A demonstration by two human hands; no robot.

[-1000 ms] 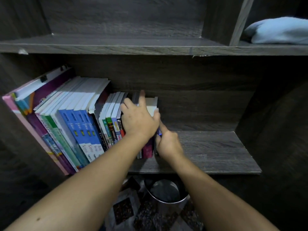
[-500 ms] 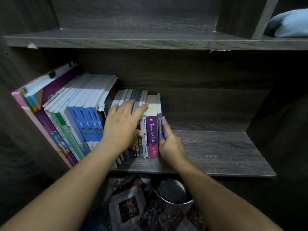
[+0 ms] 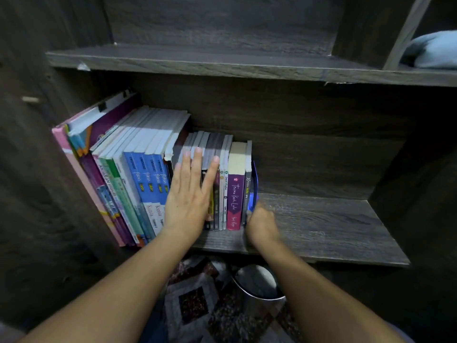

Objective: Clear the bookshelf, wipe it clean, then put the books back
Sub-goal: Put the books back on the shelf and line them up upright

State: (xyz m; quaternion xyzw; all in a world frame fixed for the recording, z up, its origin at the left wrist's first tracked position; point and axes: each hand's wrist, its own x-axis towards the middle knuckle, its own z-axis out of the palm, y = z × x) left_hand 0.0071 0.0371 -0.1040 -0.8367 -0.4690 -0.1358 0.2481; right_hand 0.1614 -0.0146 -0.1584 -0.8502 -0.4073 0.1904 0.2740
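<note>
At the shelf's (image 3: 321, 224) left end the books (image 3: 153, 174) look stiff and heavy together, best taken a few at a time by the spines; the left hand (image 3: 188, 201) presses flat-fingered on them, the right hand (image 3: 262, 224) by the blue end piece (image 3: 254, 179) is too blurred to tell its hold

Left hand (image 3: 188, 199) now flat against books (image 3: 146, 179)
</note>
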